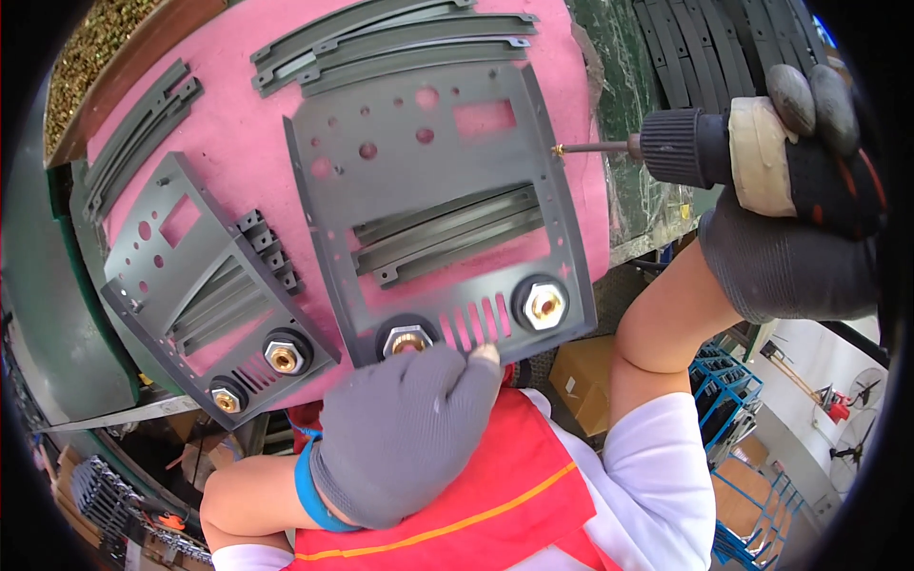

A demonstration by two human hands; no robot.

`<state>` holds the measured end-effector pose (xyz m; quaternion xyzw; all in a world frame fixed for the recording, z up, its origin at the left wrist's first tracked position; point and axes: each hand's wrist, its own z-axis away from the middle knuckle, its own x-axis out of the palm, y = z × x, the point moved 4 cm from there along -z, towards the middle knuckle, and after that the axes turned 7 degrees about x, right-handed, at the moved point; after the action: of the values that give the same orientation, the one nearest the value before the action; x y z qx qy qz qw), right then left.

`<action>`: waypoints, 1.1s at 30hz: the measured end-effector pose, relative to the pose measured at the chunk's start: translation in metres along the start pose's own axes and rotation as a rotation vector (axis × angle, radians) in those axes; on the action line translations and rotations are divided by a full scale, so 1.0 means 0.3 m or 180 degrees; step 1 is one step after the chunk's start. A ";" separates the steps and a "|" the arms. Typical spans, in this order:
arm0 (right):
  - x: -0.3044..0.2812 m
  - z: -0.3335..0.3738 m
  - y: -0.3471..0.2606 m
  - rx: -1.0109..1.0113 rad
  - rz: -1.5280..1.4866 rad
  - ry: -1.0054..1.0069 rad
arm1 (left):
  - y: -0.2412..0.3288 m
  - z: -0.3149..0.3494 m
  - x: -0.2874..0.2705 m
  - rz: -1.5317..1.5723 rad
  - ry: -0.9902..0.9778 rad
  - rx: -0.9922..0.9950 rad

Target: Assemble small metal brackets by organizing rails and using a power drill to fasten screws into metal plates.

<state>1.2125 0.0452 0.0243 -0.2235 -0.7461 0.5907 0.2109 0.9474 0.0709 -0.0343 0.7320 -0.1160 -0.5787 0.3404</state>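
Gray metal panel (419, 176) sits mid-scene on a pink mat (238, 124), 2 hex-nut sockets w/ brass centers at its near end: right socket (546, 303), left socket (407, 340). Left hand (409, 419), gray glove, is at the panel's near edge by the slots, fingers bent; can't tell if it's actually gripping, fingertips r hidden. Right hand (795, 257), also gloved, is wrapped round a power driver (671, 147), bit pointing left at the panel's right flange, brassy bit at the tip; can't tell if it touches. 2nd panel (190, 257) is tilted on the left, similar sockets. Gray strips (419, 38) lie far side, more left (143, 138). Black strips (705, 48) far right, cardboard box (583, 371) below, near right.
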 end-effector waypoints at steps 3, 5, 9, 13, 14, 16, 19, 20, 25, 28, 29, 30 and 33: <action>0.012 -0.010 0.018 0.0059 0.0040 -0.0062 | -0.028 -0.026 0.038 -0.0050 0.0002 -0.0071; 0.019 -0.017 0.025 0.0080 0.0057 -0.0092 | -0.040 -0.038 0.055 -0.0166 -0.0101 -0.0141; 0.027 -0.024 0.035 0.0134 0.0109 -0.0102 | -0.045 -0.044 0.044 -0.0050 0.0054 -0.0190; 0.029 -0.031 0.042 0.0148 0.0174 -0.0106 | -0.048 -0.040 0.040 -0.0048 0.0016 -0.0201; 0.030 -0.033 0.043 0.0152 0.0185 -0.0108 | -0.048 -0.039 0.042 -0.0079 -0.0012 -0.0178; 0.034 -0.037 0.049 0.0167 0.0192 -0.0118 | -0.051 -0.040 0.047 -0.0004 -0.0034 -0.0129; 0.042 -0.041 0.055 0.0190 0.0221 -0.0141 | -0.051 -0.040 0.053 0.0011 -0.0062 -0.0087; 0.045 -0.041 0.055 0.0200 0.0223 -0.0149 | -0.050 -0.040 0.055 0.0000 -0.0094 -0.0093; 0.054 -0.050 0.057 0.0255 0.0257 -0.0165 | -0.043 -0.043 0.048 0.0010 -0.0001 -0.0100; 0.055 -0.057 0.061 0.0260 0.0280 -0.0178 | -0.043 -0.044 0.049 0.0018 -0.0059 -0.0092; 0.056 -0.060 0.061 0.0261 0.0278 -0.0191 | -0.044 -0.044 0.050 0.0022 -0.0093 -0.0086; 0.056 -0.061 0.063 0.0255 0.0283 -0.0198 | -0.045 -0.045 0.049 0.0017 -0.0073 -0.0075; 0.057 -0.069 0.066 0.0279 0.0297 -0.0215 | -0.047 -0.047 0.050 0.0023 -0.0043 -0.0079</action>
<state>1.2124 0.0754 0.0103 -0.2285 -0.7150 0.6392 0.1675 0.9618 0.0781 -0.0533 0.7234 -0.1138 -0.5837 0.3508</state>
